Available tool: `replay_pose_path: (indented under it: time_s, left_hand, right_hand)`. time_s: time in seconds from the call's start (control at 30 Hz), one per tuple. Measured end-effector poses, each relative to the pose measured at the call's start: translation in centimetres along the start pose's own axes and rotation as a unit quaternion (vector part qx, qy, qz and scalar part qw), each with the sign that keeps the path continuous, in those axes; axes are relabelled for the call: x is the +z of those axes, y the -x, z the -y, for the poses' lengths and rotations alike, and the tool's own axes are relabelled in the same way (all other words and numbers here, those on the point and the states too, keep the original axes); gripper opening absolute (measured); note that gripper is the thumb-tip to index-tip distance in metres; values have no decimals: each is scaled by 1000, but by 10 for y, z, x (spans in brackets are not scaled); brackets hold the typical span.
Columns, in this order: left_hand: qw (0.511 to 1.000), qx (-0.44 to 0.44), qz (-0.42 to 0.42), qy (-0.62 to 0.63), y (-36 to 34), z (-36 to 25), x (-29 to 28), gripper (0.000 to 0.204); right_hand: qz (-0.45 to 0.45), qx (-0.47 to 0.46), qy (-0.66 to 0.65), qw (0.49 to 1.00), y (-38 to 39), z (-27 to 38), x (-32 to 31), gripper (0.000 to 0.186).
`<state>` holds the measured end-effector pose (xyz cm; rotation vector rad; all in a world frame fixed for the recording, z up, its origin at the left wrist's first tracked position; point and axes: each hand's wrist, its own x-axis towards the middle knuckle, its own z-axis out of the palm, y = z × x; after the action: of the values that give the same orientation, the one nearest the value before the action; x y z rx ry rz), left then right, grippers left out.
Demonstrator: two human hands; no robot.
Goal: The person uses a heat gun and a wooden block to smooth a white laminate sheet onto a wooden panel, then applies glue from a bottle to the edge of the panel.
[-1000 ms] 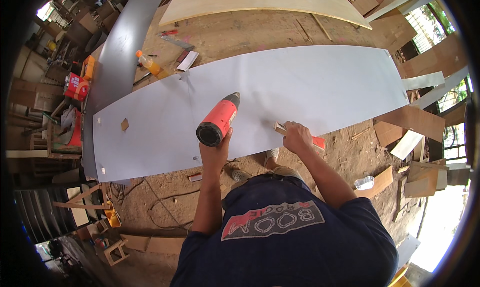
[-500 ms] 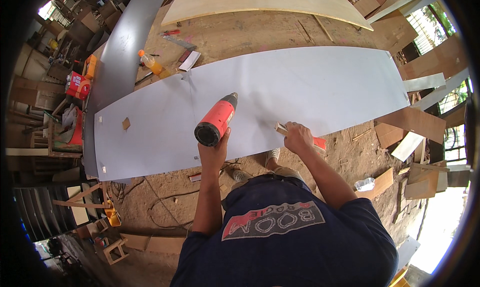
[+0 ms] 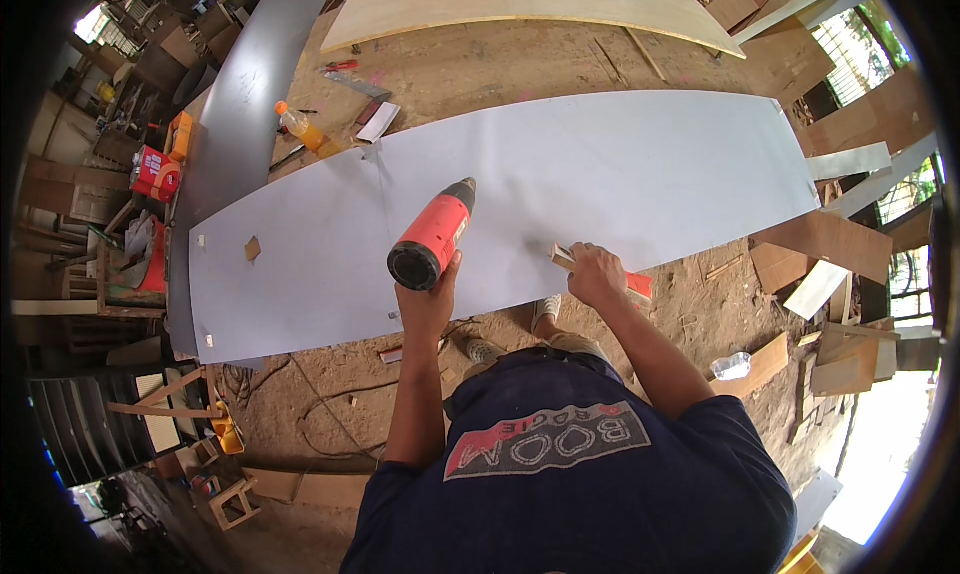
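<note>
My left hand (image 3: 430, 299) is closed round a red heat gun (image 3: 442, 226) with a black rear cap. Its dark nozzle tilts up and away over the large pale grey panel (image 3: 640, 174). To the right, my right hand (image 3: 598, 276) is closed on a flat, wood-coloured block with a red end (image 3: 638, 286); my fingers hide its middle, and I cannot make out its exact kind. That hand is low over the panel's near edge. A small brown patch (image 3: 252, 247) lies on the panel's left part.
Beyond the panel are a bottle of orange liquid (image 3: 305, 129), a white card-like piece (image 3: 379, 123) and a metal square (image 3: 350, 86). A pale wooden board (image 3: 530, 2) lies farther back. Wood offcuts (image 3: 825, 244) crowd the right; a cable (image 3: 330, 404) trails on the ground.
The heat gun in my left hand has shifted very slightly, its nozzle a little farther away. My right hand and the panel look nearly unchanged.
</note>
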<state>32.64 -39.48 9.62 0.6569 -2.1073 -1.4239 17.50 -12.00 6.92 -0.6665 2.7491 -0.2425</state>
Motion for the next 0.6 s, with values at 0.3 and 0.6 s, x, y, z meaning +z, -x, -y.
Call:
replay_pose_path:
  time_s: [0.3, 0.6]
  left_hand:
    - [1000, -4, -3, -2, -2, -4, 0, 44]
    - [1000, -11, 6, -3, -6, -16, 0, 43]
  right_hand:
    - [15, 11, 3, 1000, -1, 1, -2, 36]
    - [16, 12, 7, 1000, 1, 2, -2, 36]
